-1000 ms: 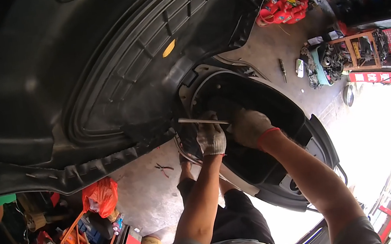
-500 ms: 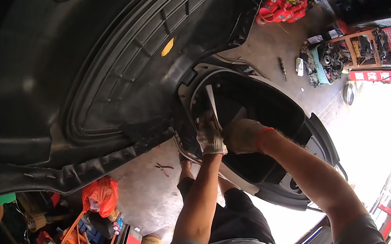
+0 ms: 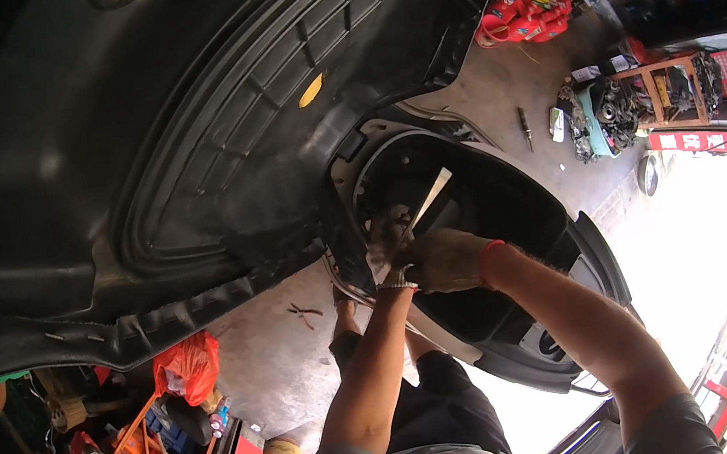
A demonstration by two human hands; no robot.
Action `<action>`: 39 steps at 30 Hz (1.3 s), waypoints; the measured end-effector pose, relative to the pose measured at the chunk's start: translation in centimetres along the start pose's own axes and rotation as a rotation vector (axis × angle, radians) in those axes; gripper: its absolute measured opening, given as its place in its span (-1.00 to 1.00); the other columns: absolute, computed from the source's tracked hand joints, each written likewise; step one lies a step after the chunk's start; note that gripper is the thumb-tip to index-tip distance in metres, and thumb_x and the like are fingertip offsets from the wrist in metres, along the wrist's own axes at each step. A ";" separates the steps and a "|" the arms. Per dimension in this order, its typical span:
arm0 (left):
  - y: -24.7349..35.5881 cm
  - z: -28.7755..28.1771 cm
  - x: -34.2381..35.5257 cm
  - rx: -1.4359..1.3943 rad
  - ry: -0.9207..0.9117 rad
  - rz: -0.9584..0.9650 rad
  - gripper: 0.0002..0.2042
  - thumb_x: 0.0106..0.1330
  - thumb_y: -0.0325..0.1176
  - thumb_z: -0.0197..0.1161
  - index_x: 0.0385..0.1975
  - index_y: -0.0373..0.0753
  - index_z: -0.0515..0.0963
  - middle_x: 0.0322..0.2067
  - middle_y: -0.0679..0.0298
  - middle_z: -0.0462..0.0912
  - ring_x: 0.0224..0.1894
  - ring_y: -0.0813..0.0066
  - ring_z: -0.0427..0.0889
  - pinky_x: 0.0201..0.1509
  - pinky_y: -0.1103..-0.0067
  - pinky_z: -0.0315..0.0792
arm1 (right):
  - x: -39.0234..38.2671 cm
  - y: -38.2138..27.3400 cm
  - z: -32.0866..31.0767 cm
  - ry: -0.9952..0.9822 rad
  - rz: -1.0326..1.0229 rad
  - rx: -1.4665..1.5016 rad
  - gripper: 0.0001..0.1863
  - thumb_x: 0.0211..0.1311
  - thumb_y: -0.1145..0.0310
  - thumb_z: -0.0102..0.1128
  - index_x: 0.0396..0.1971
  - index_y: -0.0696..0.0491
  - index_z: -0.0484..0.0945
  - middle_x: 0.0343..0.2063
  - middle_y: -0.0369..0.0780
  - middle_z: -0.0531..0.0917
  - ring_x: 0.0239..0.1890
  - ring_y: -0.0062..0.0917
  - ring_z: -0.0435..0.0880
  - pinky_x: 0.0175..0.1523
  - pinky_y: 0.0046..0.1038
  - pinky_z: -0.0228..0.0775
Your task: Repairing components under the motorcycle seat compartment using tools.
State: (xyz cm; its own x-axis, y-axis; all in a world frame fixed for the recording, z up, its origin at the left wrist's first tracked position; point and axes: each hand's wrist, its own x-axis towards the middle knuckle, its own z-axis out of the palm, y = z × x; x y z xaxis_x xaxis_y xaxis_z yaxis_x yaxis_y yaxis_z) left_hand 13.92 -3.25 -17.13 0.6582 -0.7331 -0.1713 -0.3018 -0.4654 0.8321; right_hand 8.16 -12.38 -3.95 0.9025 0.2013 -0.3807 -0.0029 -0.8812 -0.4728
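My gloved right hand (image 3: 452, 259) is closed on the lower end of a long, pale flat tool (image 3: 431, 194), which slants up and rightward over a black plastic storage tub (image 3: 511, 216). My gloved left hand (image 3: 385, 247) is beside it at the tub's left side, partly hidden behind my right hand and the tool, its fingers curled on something I cannot make out. The big black ribbed plastic panel (image 3: 211, 137) with a yellow oval (image 3: 311, 90) spreads above and left of the tub.
Pliers (image 3: 304, 312) and a long dark tool (image 3: 526, 130) lie on the concrete floor. Red containers (image 3: 529, 13) stand at upper right, engine parts beside a wooden frame (image 3: 656, 93) at right. Orange bags (image 3: 186, 368) top a cluttered rack at lower left. My legs show below.
The pale tool has swung from horizontal through upright to a rightward slant. My right hand has moved left and down, close against my left hand and partly covering it.
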 end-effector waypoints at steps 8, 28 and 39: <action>-1.4 1.3 -0.5 -0.028 0.173 0.066 -0.83 0.31 -0.46 0.07 -0.14 -0.14 0.51 -0.18 0.15 0.59 -0.13 0.12 0.62 -0.13 0.34 0.52 | -0.1 0.8 -4.0 0.167 0.847 0.241 -0.69 0.15 0.26 0.08 -0.16 0.08 0.56 -0.39 -0.03 0.67 -0.28 -0.13 0.68 -0.21 -0.13 0.52; -4.3 3.7 -1.8 -0.237 0.150 0.009 -0.56 0.17 -0.14 0.29 -0.02 -0.27 0.50 -0.10 0.11 0.63 -0.07 0.32 0.63 -0.01 0.47 0.51 | 2.0 2.6 -2.5 0.001 0.239 -0.291 -0.73 0.10 0.15 0.19 -0.20 -0.15 0.66 -0.19 -0.26 0.64 -0.14 -0.28 0.65 -0.21 -0.32 0.59; -7.2 3.8 -0.9 0.274 -0.019 -0.025 -0.67 0.22 -0.15 0.22 -0.12 -0.22 0.54 -0.21 0.16 0.64 -0.20 0.25 0.65 -0.22 0.45 0.54 | 5.4 -2.0 3.2 0.896 1.028 1.595 -0.59 0.28 0.05 0.01 -0.27 0.12 0.60 -0.50 -0.10 0.66 -0.42 -0.37 0.67 -0.25 -0.36 0.44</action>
State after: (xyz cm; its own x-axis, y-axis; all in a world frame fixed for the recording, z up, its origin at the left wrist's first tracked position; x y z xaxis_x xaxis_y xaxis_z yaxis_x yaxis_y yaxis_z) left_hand 12.93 -1.12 -24.96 0.6553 -0.7277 -0.2025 -0.4625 -0.5985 0.6541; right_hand 11.64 -8.17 -7.59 0.2447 -0.6474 -0.7218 -0.3592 0.6309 -0.6877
